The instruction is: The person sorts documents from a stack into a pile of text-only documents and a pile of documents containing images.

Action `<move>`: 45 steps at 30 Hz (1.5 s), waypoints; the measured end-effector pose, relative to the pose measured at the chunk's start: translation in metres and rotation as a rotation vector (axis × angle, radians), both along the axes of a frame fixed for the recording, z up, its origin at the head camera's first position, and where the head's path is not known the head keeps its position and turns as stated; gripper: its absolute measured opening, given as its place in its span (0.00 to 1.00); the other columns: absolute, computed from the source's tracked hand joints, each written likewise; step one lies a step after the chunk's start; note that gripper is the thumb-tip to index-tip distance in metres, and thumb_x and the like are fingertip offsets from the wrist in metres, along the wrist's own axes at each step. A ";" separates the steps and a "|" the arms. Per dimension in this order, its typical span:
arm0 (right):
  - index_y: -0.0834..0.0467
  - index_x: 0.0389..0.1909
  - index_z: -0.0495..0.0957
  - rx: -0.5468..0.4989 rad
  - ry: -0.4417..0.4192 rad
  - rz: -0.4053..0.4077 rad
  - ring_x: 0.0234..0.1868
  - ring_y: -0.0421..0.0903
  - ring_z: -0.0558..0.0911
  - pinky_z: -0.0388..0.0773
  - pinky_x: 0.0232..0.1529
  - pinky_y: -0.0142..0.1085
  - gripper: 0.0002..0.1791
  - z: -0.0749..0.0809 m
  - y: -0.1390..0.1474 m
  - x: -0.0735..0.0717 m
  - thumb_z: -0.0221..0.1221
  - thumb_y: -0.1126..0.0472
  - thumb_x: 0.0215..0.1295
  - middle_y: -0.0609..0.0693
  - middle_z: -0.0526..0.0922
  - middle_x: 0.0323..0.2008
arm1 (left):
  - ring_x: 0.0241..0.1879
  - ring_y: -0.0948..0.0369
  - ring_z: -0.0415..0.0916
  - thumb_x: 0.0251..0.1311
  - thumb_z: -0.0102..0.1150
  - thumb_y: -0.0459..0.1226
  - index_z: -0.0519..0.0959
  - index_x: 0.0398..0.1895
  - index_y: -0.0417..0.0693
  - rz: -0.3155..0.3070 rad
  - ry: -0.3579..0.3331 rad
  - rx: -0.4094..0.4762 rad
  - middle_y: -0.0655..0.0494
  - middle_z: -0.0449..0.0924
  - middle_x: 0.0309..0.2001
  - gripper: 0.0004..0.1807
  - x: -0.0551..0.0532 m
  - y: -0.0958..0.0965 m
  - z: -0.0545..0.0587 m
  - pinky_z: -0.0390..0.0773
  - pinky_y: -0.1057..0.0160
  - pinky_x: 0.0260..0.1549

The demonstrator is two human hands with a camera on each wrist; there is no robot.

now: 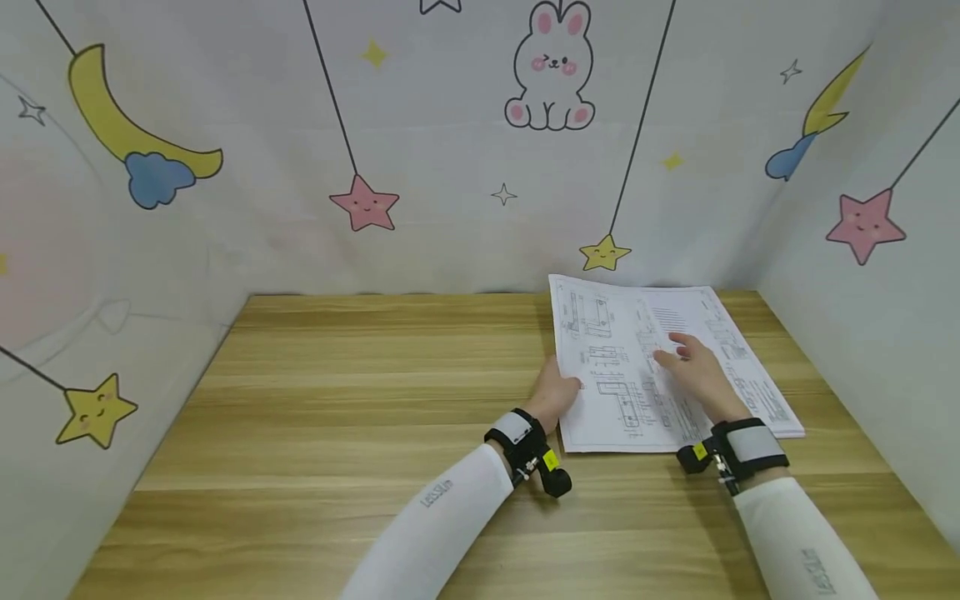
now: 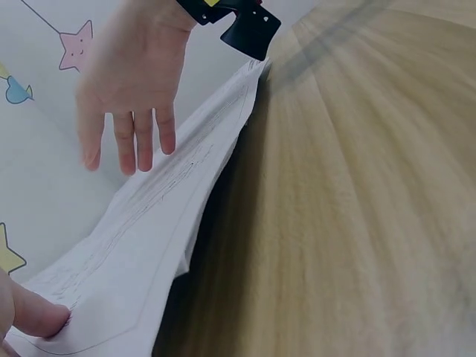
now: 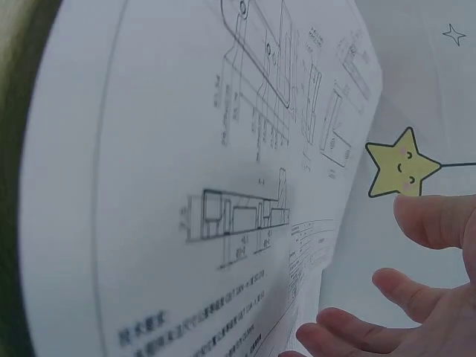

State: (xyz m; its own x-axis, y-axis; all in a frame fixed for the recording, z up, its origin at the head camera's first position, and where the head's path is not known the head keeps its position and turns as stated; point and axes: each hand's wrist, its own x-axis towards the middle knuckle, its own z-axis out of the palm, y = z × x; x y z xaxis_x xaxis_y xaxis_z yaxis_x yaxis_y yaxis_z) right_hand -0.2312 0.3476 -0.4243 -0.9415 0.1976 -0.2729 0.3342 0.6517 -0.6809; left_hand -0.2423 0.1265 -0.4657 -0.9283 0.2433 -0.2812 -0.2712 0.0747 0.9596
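A stack of paper sheets [image 1: 607, 425] printed with technical drawings lies at the right of the table. My left hand [image 1: 553, 392] pinches the left edge of the top sheets, and its thumb [image 2: 41, 316] presses on the printed face while the other fingers are hidden beneath. That edge is raised off the table in the left wrist view. Over the right half of the pages is my right hand [image 1: 697, 375], holding nothing, its fingers [image 3: 416, 297] spread and loosely bent. In the right wrist view the top sheet [image 3: 149, 223] shows line drawings and printed text.
The wooden table [image 1: 337, 400] extends left and in front of the papers. A white cloth wall [image 1: 450, 150] with cartoon stars, moons and a rabbit stands along the back and both sides. Each wrist carries a strapped camera [image 1: 555, 481].
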 end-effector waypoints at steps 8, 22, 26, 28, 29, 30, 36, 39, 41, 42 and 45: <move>0.58 0.79 0.33 -0.049 -0.033 -0.027 0.75 0.71 0.52 0.55 0.72 0.65 0.46 0.003 0.003 -0.002 0.44 0.40 0.75 0.72 0.44 0.77 | 0.63 0.54 0.71 0.66 0.47 0.27 0.62 0.69 0.50 0.030 0.020 -0.041 0.48 0.72 0.65 0.28 -0.004 -0.012 0.003 0.67 0.51 0.69; 0.51 0.80 0.39 -0.275 -0.006 -0.026 0.49 0.50 0.82 0.80 0.46 0.37 0.45 0.000 -0.023 -0.003 0.52 0.41 0.72 0.62 0.72 0.63 | 0.56 0.57 0.74 0.62 0.50 0.29 0.63 0.70 0.53 0.020 0.038 0.049 0.50 0.76 0.61 0.31 -0.013 -0.050 0.009 0.72 0.58 0.56; 0.54 0.78 0.47 -0.295 0.035 -0.045 0.42 0.44 0.84 0.82 0.38 0.34 0.39 0.000 -0.035 -0.004 0.50 0.43 0.74 0.60 0.75 0.57 | 0.51 0.58 0.75 0.63 0.50 0.30 0.65 0.69 0.52 0.035 0.052 0.047 0.50 0.78 0.58 0.29 -0.015 -0.060 0.011 0.73 0.62 0.50; 0.55 0.78 0.49 -0.292 0.062 -0.056 0.42 0.44 0.83 0.82 0.38 0.32 0.38 0.001 -0.041 -0.005 0.49 0.44 0.75 0.60 0.75 0.58 | 0.50 0.59 0.75 0.64 0.49 0.31 0.64 0.68 0.52 0.041 0.066 0.033 0.50 0.78 0.57 0.28 -0.016 -0.066 0.013 0.73 0.63 0.48; 0.56 0.78 0.49 -0.294 0.074 -0.058 0.43 0.44 0.82 0.82 0.38 0.32 0.37 0.002 -0.044 -0.005 0.48 0.44 0.75 0.61 0.74 0.58 | 0.49 0.58 0.76 0.65 0.49 0.31 0.64 0.69 0.52 0.042 0.073 0.026 0.50 0.78 0.56 0.28 -0.017 -0.070 0.013 0.73 0.63 0.48; 0.57 0.77 0.50 -0.294 0.085 -0.057 0.44 0.45 0.82 0.81 0.38 0.31 0.36 0.004 -0.047 -0.006 0.47 0.45 0.76 0.62 0.74 0.59 | 0.49 0.58 0.76 0.66 0.48 0.32 0.64 0.69 0.52 0.045 0.083 0.018 0.50 0.78 0.55 0.27 -0.018 -0.073 0.015 0.74 0.63 0.47; 0.57 0.75 0.54 -0.270 0.114 -0.035 0.45 0.49 0.82 0.80 0.38 0.31 0.31 0.008 -0.074 -0.011 0.44 0.50 0.78 0.63 0.75 0.58 | 0.52 0.57 0.74 0.70 0.46 0.32 0.63 0.70 0.50 0.070 0.126 -0.044 0.49 0.76 0.56 0.26 -0.020 -0.099 0.022 0.73 0.57 0.56; 0.57 0.75 0.54 -0.262 0.124 -0.034 0.48 0.52 0.81 0.78 0.40 0.33 0.29 0.007 -0.087 -0.014 0.44 0.53 0.78 0.63 0.74 0.59 | 0.55 0.55 0.73 0.71 0.45 0.33 0.61 0.72 0.50 0.090 0.114 -0.069 0.49 0.75 0.59 0.27 -0.019 -0.110 0.027 0.70 0.54 0.62; 0.57 0.76 0.53 -0.264 0.133 -0.024 0.51 0.54 0.80 0.77 0.43 0.35 0.29 0.007 -0.096 -0.016 0.44 0.55 0.78 0.64 0.74 0.60 | 0.58 0.54 0.72 0.71 0.45 0.34 0.60 0.73 0.50 0.105 0.105 -0.081 0.49 0.74 0.60 0.28 -0.019 -0.117 0.028 0.69 0.52 0.65; 0.58 0.76 0.52 -0.269 0.138 -0.017 0.52 0.55 0.79 0.77 0.44 0.36 0.29 0.006 -0.100 -0.017 0.43 0.56 0.78 0.64 0.73 0.60 | 0.59 0.54 0.71 0.71 0.45 0.34 0.59 0.74 0.50 0.111 0.103 -0.082 0.49 0.73 0.62 0.28 -0.019 -0.120 0.028 0.68 0.51 0.66; 0.57 0.77 0.50 -0.279 0.150 0.007 0.55 0.57 0.79 0.76 0.48 0.38 0.30 0.005 -0.111 -0.019 0.43 0.59 0.78 0.65 0.73 0.62 | 0.62 0.53 0.69 0.71 0.45 0.33 0.57 0.75 0.50 0.128 0.097 -0.093 0.49 0.71 0.65 0.30 -0.020 -0.131 0.028 0.66 0.49 0.69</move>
State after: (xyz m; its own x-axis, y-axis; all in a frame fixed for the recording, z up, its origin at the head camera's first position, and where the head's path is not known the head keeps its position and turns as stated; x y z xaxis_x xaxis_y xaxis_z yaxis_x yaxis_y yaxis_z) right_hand -0.2497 0.2366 -0.4196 -0.9764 0.1285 -0.1737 0.2129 0.4348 -0.8750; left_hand -0.2627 -0.0040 -0.4374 -0.9739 0.0989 -0.2045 -0.1904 0.1354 0.9723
